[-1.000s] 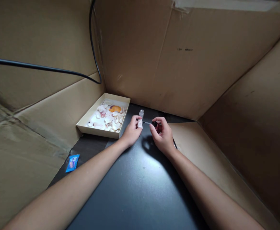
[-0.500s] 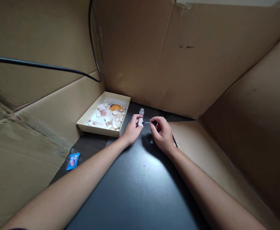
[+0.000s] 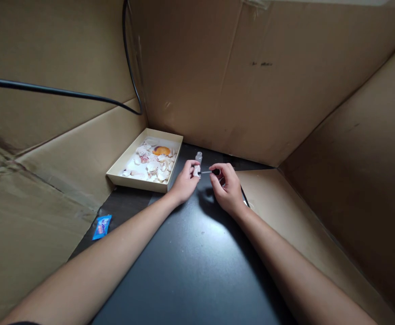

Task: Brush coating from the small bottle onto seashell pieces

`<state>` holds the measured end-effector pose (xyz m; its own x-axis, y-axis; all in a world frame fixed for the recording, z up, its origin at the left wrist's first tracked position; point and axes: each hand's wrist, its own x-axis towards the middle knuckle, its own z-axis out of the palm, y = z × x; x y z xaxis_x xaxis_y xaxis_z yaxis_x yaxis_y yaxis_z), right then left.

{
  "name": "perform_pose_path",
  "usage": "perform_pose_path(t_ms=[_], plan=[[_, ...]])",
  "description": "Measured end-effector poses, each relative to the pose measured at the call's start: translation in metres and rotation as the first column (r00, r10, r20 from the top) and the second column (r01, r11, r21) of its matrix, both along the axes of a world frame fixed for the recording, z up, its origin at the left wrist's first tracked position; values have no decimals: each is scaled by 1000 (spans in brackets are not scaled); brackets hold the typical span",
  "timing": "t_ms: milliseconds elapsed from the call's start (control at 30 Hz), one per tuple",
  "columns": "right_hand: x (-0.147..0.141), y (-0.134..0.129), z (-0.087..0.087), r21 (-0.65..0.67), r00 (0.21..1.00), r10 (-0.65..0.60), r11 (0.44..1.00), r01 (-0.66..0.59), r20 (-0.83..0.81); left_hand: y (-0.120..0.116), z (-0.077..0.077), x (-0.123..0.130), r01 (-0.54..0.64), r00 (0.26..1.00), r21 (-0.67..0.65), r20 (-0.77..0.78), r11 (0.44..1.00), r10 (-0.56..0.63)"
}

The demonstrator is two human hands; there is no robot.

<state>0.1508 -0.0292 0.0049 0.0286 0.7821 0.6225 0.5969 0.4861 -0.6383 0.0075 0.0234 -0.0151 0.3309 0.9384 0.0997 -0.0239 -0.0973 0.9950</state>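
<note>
My left hand (image 3: 184,181) pinches a small white, bumpy shell (image 3: 197,171) between thumb and fingers, over the dark table (image 3: 184,253). From the right, my right hand (image 3: 227,185) grips the black cap of a small applicator brush (image 3: 206,172). Its thin pale stem points left, and the dark tip meets the shell's right side; whether it presses on it is too small to tell. Just behind the shell stands a small clear glass bottle (image 3: 198,157), its neck uncapped. My right fingers partly hide the cap.
Left of my hands, a shallow cream box (image 3: 140,184) holds many shells and an orange piece (image 3: 162,150). A blue packet (image 3: 102,227) lies at the left edge. Cardboard walls (image 3: 204,90) surround the table, and a black cable (image 3: 65,92) hangs at upper left.
The view has shifted slightly, so everything sits a little further left and up. Both hands keep their grips, and the brush tip stays at the shell's right side.
</note>
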Motion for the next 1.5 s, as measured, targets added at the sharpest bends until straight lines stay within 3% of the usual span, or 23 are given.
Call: perform_pose_path(t_ms=[167,767,1500], plan=[[0,0,-1,-11,1000,-5,1000,5,4,0,1,0,0,1000,-20,0,1000,0],[0,0,-3,-51,999,-11,999,9,-32,4,-6,0,-38,999,145,-3,989,39],[-2,-2,-1,-30,999,-21,999,20,-46,2,-5,0,-41,998,164,-32,986,46]])
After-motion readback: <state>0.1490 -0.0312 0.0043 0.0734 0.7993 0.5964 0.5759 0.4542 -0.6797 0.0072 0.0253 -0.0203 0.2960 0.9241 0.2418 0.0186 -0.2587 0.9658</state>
